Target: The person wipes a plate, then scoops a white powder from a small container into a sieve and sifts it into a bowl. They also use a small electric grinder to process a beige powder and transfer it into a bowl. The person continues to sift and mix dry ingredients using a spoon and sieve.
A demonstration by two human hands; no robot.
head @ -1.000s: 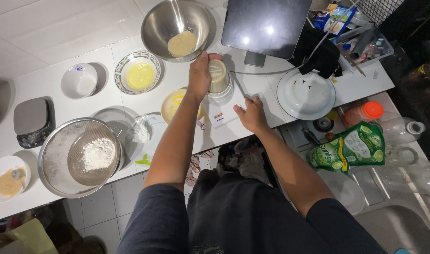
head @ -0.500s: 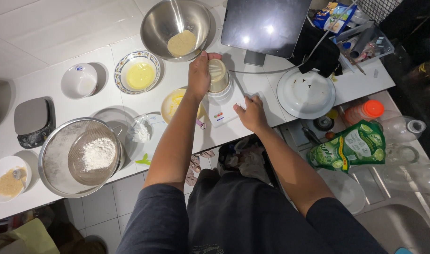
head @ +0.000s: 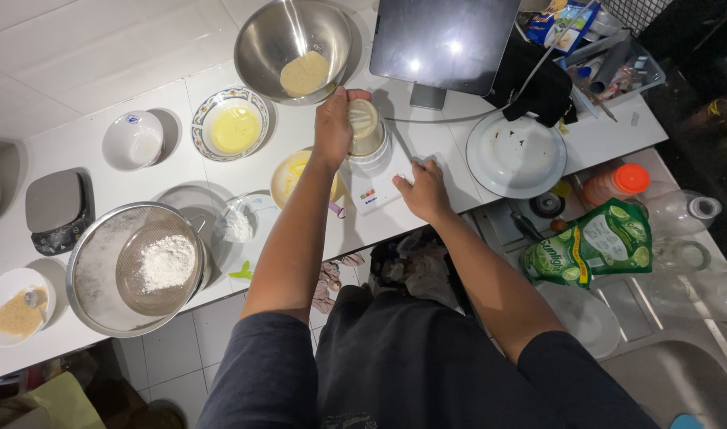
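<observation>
Steel pan with a flour sieve (head: 161,264) is sitting way off left of the grip. Left hand (head: 334,123) is wrapping its grip around the blender cup (head: 367,131), just below the big steel bowl (head: 293,49). Right hand (head: 421,189) is pressing flat and open on the white blender base (head: 375,181) on the counter (head: 77,143).

Glossy steel mixing bowl (head: 293,40) – smooth; white plastic blender base (head: 373,179) (matt); glazed ceramic plate (head: 516,155); tiled counter (head: 77,56).
</observation>
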